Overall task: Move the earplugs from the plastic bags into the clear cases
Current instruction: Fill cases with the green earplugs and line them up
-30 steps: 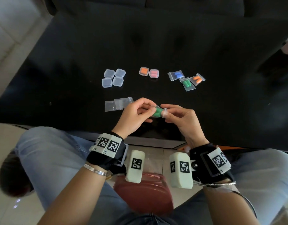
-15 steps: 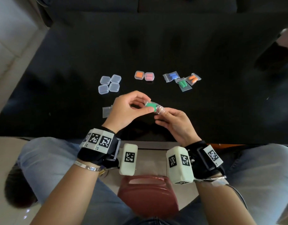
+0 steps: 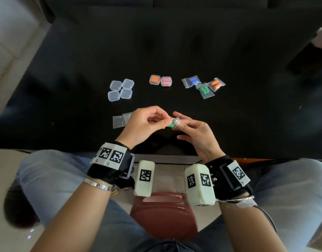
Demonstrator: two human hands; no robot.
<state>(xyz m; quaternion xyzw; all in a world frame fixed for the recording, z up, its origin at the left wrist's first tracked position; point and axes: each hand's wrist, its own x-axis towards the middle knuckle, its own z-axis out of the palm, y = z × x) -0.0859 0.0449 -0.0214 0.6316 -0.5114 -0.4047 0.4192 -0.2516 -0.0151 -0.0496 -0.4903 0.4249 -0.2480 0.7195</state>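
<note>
Over the near part of the black table, my left hand [image 3: 144,124] and my right hand [image 3: 194,133] pinch the same small plastic bag of green earplugs [image 3: 173,123] between their fingertips. Several empty clear cases [image 3: 120,90] sit in a cluster at the back left. Two filled cases lie mid-table: one with orange earplugs [image 3: 154,79], one with pink earplugs [image 3: 166,81]. Three more bags lie at the back right: a blue earplug bag [image 3: 192,81], a green earplug bag [image 3: 205,90] and an orange earplug bag [image 3: 216,84].
Two empty plastic bags [image 3: 120,120] lie flat just left of my left hand, partly hidden by it. The black table [image 3: 65,70] ends at a near edge just above my knees. A dark red stool seat [image 3: 163,213] shows between my legs.
Both hands stayed together on the green earplug bag, working it between the fingertips. The camera view shifted slightly; the table objects did not move.
</note>
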